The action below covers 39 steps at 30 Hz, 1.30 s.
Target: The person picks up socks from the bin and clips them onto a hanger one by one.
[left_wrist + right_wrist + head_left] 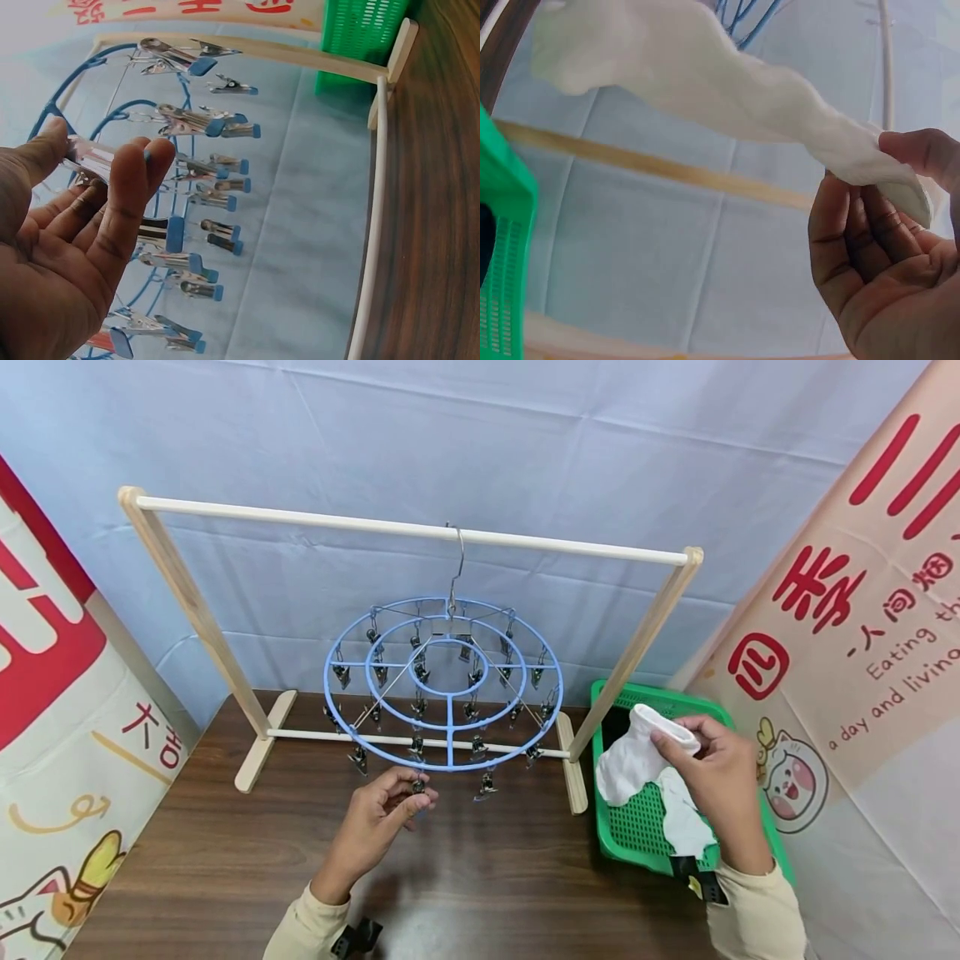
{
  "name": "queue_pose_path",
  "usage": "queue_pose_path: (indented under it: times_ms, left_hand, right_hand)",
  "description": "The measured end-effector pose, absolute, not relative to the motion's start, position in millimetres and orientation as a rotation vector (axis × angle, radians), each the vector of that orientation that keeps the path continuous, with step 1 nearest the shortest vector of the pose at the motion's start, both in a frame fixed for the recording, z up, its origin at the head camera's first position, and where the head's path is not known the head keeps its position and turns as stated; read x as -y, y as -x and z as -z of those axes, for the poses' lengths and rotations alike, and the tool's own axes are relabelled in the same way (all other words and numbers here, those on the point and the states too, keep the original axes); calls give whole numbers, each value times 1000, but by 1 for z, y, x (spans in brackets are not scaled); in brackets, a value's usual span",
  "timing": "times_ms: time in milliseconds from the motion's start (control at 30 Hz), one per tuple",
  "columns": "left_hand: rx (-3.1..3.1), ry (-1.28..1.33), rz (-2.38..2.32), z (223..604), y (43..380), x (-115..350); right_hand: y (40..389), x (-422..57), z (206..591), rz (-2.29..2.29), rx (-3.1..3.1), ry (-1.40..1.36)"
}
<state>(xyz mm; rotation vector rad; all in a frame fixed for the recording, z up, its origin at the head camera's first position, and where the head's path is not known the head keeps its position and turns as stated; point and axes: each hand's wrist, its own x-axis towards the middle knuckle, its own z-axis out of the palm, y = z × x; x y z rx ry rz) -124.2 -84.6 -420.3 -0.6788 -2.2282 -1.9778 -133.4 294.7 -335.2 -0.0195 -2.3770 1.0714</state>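
Observation:
A round blue drying hanger (450,768) with several metal clips hangs in front of me. At its near edge my left hand (367,831) pinches one clip (418,786) between thumb and fingers. The left wrist view shows that metal clip (91,159) held by its handles, partly hidden behind the fingers. My right hand (723,768) grips a white sock (633,762) by its cuff, over the green basket (637,852). In the right wrist view the sock (705,82) stretches away from the thumb and fingertips. Another white cloth piece (684,817) shows below the sock.
The hanger's metal hook (457,568) sits on the white top bar (315,518) of a wooden stand (198,618). The stand's right foot (573,777) is close beside the basket. Below lies a dark wooden table (225,860), with a pale curtain (375,443) behind.

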Motion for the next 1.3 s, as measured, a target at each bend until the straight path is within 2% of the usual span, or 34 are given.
queue_pose_path:
  times_ms: [367, 800, 1300]
  left_hand:
    - [2177, 619, 2050, 420, 124, 86]
    - [2236, 506, 1990, 417, 121, 84]
    - [2223, 492, 1968, 416, 120, 85]
  right_hand:
    - [112, -264, 342, -1120, 2412, -129]
    - [100, -228, 370, -1341, 2297, -356]
    - [90, -188, 385, -1414, 2362, -403]
